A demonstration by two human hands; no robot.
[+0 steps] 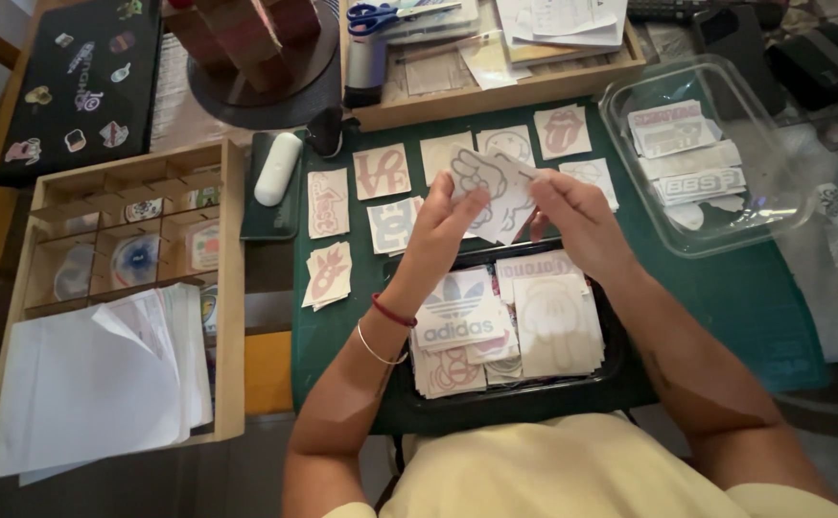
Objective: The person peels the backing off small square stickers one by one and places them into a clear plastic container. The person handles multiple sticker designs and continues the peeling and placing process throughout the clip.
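Cluttered desk under a dark green cutting mat [726, 307], shot from the head camera. Far left: wooden divided tray [232, 288] with sticker rolls in its compartments and a loose stack of white paper sheets [93, 384] curling at one corner. Next right, a white oblong case [277, 169] rests on a dark phone-like slab. Cut decals [328, 203] are laid out in rows across the mat, close together but mostly apart. Centre: black tray [616, 355] full of stacked decal sheets, just in front of the person. Left hand [443, 225], bracelets on the wrist, pinches the left edge of a small fan of decal sheets [496, 187] between thumb and fingers; right hand [572, 216] grips the right edge, fingers curled over the top. Both forearms angle inward and upward from the body, wrists roughly level, with the fan held above the far rim of the black tray. Risks, as judged: the fan is thin and slippery, so a loose pinch could drop sheets onto the laid-out rows and scramble them; a forearm sweep could drag the tray stack. Far right: clear plastic box [620, 125] holding more decals, near the right elbow's path, could get nudged.
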